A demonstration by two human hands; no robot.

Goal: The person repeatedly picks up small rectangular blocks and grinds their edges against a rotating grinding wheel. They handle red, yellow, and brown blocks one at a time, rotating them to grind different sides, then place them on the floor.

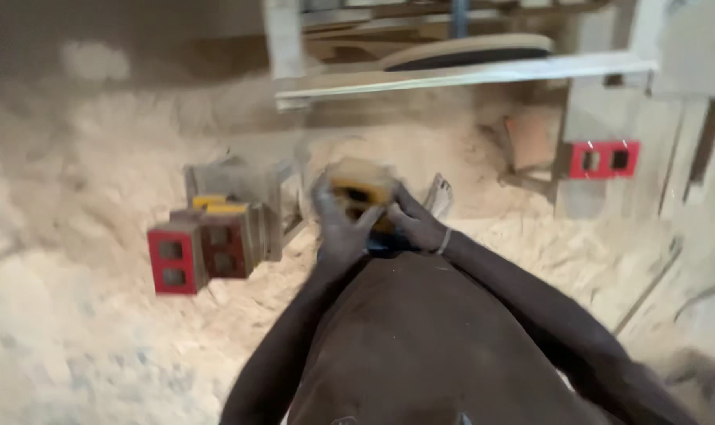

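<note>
Both my hands grip a small wooden block with a yellow-painted face (361,182), held in front of my body. My left hand (338,224) wraps its left side and my right hand (416,222), with a band at the wrist, holds its right side. The picture is blurred by motion. To the left, on the sawdust floor, stand red-faced wooden blocks with two rectangular holes (176,257) and yellow-topped ones (218,205) behind them.
Sawdust (74,181) covers the floor all around. A small wooden stool frame (275,205) stands behind the blocks. Another red two-hole block (604,159) sits on a wooden machine frame at the right. Planks and a workbench (468,75) run across the top.
</note>
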